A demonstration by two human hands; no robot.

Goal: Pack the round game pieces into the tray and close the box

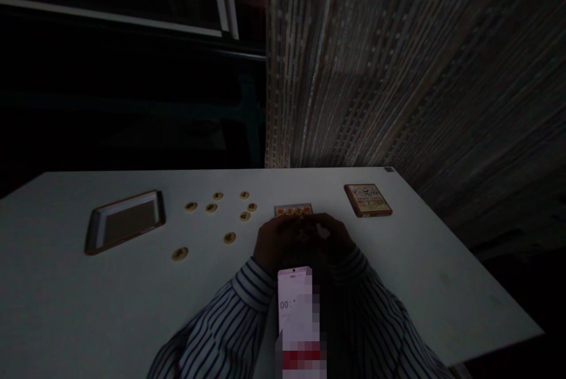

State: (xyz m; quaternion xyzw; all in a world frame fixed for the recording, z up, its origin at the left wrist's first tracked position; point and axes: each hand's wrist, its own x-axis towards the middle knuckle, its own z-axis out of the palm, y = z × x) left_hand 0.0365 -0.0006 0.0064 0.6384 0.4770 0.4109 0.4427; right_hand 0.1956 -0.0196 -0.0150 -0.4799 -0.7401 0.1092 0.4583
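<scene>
The scene is very dim. My left hand (276, 241) and my right hand (332, 239) rest close together on the white table (442, 261), both in striped sleeves. They lie just in front of a small row of round game pieces with red marks (293, 211). The fingers are too dark to make out, and I cannot say if they hold anything. Several loose round pale discs (229, 237) lie scattered to the left of my hands. A phone showing a timer (295, 308) stands between my forearms.
A shallow rectangular box lid or tray (125, 221) lies at the left of the table. A small brown printed box (368, 200) lies at the back right. A wall of stacked ribbed panels (398, 61) rises behind the table.
</scene>
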